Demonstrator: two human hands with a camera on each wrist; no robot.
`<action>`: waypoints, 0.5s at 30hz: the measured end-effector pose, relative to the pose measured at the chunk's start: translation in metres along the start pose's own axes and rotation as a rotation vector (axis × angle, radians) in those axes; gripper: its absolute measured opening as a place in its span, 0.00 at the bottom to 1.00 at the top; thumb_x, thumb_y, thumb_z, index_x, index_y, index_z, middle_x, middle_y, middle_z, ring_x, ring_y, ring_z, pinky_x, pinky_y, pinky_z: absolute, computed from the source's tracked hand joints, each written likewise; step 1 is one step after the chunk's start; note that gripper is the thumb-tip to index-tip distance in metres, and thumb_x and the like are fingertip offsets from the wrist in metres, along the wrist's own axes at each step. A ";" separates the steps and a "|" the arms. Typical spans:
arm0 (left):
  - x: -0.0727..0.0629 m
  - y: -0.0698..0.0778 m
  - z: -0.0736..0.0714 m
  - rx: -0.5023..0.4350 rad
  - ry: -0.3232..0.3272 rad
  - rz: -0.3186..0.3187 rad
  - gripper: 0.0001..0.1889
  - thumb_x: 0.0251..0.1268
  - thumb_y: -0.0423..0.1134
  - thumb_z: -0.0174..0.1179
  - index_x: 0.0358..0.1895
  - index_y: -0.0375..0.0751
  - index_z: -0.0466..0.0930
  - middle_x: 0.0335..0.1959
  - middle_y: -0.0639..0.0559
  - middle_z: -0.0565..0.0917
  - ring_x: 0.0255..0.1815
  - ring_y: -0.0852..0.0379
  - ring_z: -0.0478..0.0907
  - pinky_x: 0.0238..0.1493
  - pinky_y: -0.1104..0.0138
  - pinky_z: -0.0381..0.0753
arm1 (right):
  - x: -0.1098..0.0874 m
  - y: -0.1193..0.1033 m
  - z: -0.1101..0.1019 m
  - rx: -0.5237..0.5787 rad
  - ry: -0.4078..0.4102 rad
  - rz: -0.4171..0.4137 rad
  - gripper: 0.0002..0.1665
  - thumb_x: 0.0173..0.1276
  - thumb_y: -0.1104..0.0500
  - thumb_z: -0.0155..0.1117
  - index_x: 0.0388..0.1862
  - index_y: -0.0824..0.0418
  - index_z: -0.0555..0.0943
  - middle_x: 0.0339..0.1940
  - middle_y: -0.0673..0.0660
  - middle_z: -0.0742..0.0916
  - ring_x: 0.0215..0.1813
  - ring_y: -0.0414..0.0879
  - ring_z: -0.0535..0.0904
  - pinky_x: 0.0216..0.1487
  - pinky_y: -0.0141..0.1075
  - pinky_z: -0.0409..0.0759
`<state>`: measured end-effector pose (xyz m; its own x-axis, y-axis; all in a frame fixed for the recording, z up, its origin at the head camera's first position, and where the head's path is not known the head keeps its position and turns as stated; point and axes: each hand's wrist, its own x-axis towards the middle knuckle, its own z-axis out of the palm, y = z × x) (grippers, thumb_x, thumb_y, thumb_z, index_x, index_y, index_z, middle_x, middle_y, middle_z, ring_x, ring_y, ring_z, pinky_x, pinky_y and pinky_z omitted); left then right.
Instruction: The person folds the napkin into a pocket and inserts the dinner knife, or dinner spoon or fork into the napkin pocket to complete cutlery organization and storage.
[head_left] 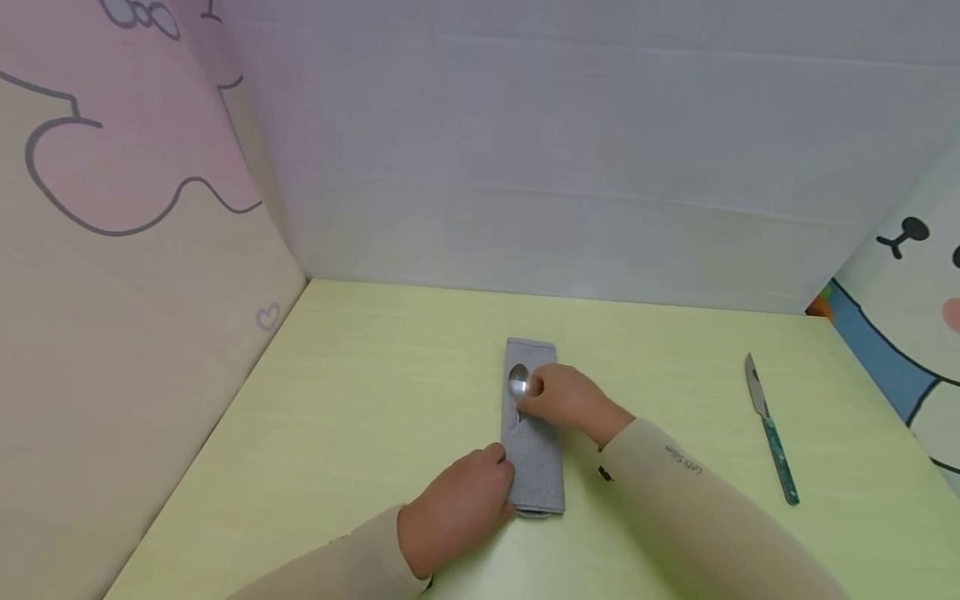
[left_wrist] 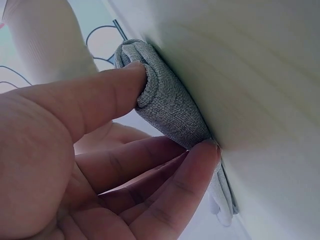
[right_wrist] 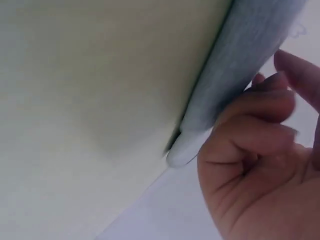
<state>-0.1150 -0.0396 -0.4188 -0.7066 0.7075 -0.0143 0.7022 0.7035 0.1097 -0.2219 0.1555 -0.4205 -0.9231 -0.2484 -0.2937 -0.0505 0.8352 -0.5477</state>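
Observation:
A folded grey cloth napkin (head_left: 536,467) lies lengthwise on the table, with a diagonal fold across its middle. The bowl of a metal spoon (head_left: 518,380) shows on its far half, and the handle runs down toward the fold. My right hand (head_left: 566,400) pinches the spoon just below the bowl, its fingers curled above the cloth. At the napkin's near left edge, my left hand (head_left: 461,504) holds the cloth. In the left wrist view the thumb presses the napkin's layered end (left_wrist: 170,102) while the fingertips lie along its lower side.
To the right lies a table knife (head_left: 772,437) with a green patterned handle, blade pointing away. The pale yellow table (head_left: 375,375) is bounded by a plain white back wall (head_left: 562,167) and printed panels on the left and right.

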 end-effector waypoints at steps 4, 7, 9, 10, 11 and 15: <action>0.000 0.000 0.000 0.021 -0.019 -0.004 0.16 0.62 0.47 0.74 0.43 0.38 0.86 0.35 0.53 0.78 0.33 0.61 0.75 0.38 0.70 0.79 | 0.006 0.012 -0.007 0.028 0.020 -0.076 0.29 0.65 0.48 0.77 0.57 0.60 0.77 0.42 0.55 0.82 0.41 0.48 0.77 0.43 0.43 0.77; 0.001 0.000 0.000 0.039 -0.029 -0.001 0.16 0.62 0.48 0.74 0.43 0.38 0.87 0.36 0.53 0.78 0.33 0.61 0.76 0.37 0.70 0.79 | 0.010 0.020 -0.005 0.028 0.021 -0.153 0.44 0.62 0.47 0.80 0.73 0.59 0.71 0.54 0.57 0.81 0.53 0.51 0.78 0.54 0.48 0.77; 0.001 0.000 0.000 0.037 -0.028 0.003 0.16 0.62 0.48 0.73 0.42 0.38 0.87 0.35 0.53 0.78 0.32 0.61 0.75 0.37 0.70 0.79 | 0.012 0.023 -0.004 0.020 0.010 -0.189 0.49 0.61 0.46 0.81 0.76 0.57 0.69 0.60 0.58 0.80 0.59 0.51 0.77 0.59 0.49 0.75; 0.001 0.000 0.000 0.029 -0.028 0.004 0.15 0.63 0.47 0.73 0.42 0.38 0.86 0.35 0.53 0.77 0.32 0.61 0.75 0.37 0.70 0.79 | 0.013 0.024 -0.004 0.020 0.002 -0.199 0.50 0.60 0.46 0.82 0.77 0.57 0.69 0.61 0.58 0.80 0.60 0.51 0.76 0.60 0.49 0.75; 0.001 0.001 0.001 0.022 -0.028 0.003 0.15 0.63 0.47 0.72 0.42 0.38 0.86 0.35 0.53 0.77 0.32 0.61 0.74 0.37 0.70 0.79 | 0.013 0.025 -0.003 0.016 -0.004 -0.210 0.50 0.59 0.46 0.82 0.76 0.57 0.69 0.61 0.58 0.79 0.60 0.51 0.76 0.61 0.49 0.75; 0.002 0.002 0.001 0.004 -0.033 -0.009 0.16 0.63 0.48 0.72 0.41 0.37 0.86 0.34 0.53 0.77 0.30 0.61 0.73 0.37 0.70 0.78 | 0.016 0.025 -0.002 -0.002 -0.006 -0.250 0.50 0.57 0.46 0.83 0.75 0.61 0.71 0.60 0.57 0.80 0.59 0.50 0.76 0.61 0.47 0.74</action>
<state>-0.1150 -0.0367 -0.4197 -0.7097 0.7029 -0.0484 0.6962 0.7102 0.1051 -0.2386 0.1731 -0.4370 -0.8796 -0.4502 -0.1538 -0.2776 0.7482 -0.6026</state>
